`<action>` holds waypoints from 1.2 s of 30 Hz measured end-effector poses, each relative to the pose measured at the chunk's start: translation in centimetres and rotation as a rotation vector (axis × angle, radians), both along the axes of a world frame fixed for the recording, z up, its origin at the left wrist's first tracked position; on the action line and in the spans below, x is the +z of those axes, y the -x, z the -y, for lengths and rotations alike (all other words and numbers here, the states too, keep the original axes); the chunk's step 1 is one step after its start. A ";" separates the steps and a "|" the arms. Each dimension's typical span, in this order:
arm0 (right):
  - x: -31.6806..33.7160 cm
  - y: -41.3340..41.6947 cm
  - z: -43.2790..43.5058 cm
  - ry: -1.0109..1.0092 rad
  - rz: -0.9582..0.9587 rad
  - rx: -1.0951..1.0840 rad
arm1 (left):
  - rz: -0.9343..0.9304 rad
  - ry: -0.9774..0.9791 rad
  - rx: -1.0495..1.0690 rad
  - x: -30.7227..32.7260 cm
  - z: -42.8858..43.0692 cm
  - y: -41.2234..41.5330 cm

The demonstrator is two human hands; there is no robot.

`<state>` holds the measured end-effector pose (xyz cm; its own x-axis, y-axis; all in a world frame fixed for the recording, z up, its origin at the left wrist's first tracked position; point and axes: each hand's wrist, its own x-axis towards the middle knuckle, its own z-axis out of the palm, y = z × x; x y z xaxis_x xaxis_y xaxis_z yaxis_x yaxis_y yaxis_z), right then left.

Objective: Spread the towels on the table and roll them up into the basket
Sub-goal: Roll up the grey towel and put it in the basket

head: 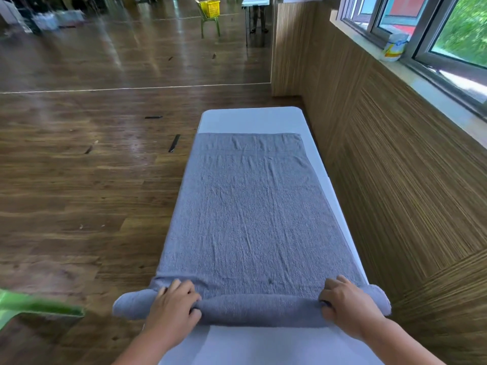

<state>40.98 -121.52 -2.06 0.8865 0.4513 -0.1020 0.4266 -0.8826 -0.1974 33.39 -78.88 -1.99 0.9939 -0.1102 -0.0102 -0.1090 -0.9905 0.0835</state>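
Note:
A grey towel lies spread lengthwise on the narrow white table. Its near end is rolled into a thick tube that overhangs both long edges of the table. My left hand grips the roll near its left end, fingers curled over the top. My right hand grips it near the right end in the same way. A yellow basket sits on a green chair far across the room.
A wood-panelled wall runs close along the table's right side, with a window sill and a white container above. Wooden floor lies to the left. A blurred green object shows at the lower left. Another table stands far back.

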 end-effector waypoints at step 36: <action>0.8 -0.5 -0.3 0.021 -0.019 0.013 | 0.009 0.038 0.066 0.0 -0.8 0.7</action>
